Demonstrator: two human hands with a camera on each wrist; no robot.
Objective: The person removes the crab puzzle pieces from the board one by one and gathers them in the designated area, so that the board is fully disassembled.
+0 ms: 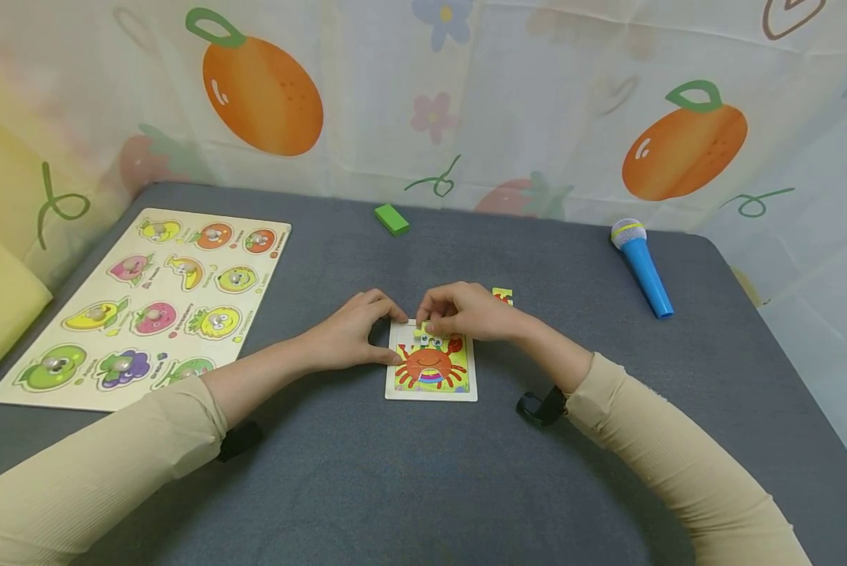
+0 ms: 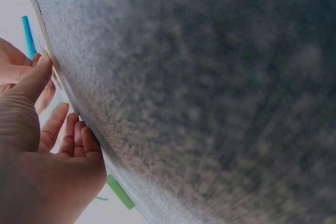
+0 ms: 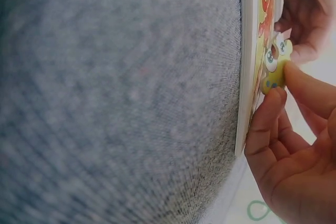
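A small white-framed crab jigsaw board point(image 1: 430, 396) lies flat on the table in the head view. Between right thumb and fingertips, my right hand point(image 1: 476, 312) pinches a yellow-green puzzle piece point(image 3: 275, 72) with the crab's eyes on it. The piece is tilted over the upper part of the board; whether it touches cannot be told. At the board's left side rests my left hand point(image 1: 352, 330), thumb and fingertips spread along the edge. Another puzzle piece point(image 1: 502, 295), yellow and red, lies just behind the right hand, partly hidden.
A large fruit knob-puzzle board point(image 1: 122, 295) lies on the left, partly behind the left forearm. A green block point(image 1: 392, 220) sits near the table's back edge. To the right lies a blue toy microphone point(image 1: 646, 275). A fruit-print curtain point(image 1: 373, 102) hangs behind.
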